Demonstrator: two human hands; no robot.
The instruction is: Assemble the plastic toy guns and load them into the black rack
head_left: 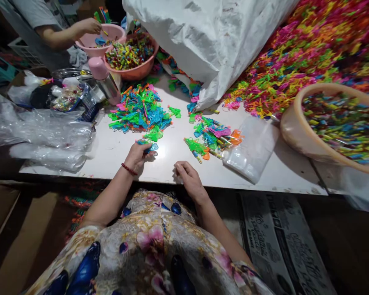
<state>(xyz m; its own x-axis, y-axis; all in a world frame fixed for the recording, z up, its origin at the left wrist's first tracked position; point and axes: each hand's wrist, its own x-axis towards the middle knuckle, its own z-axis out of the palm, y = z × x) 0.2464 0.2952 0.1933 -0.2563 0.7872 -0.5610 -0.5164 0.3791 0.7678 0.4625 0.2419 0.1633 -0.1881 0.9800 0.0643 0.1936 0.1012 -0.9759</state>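
Left hand [137,155] pinches a blue plastic toy [150,147] just below the toy pile [140,110], within easy reach; right hand [189,178] rests curled beside it, apparently empty.

toy pile [140,110] behind left hand [137,157], bag stack [250,148] right of right hand [188,179]

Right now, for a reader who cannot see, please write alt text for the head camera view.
The left hand grips a blue plastic toy on a white table; the right hand rests near its front edge. Colourful toy piles, tubs and clear bags lie around.
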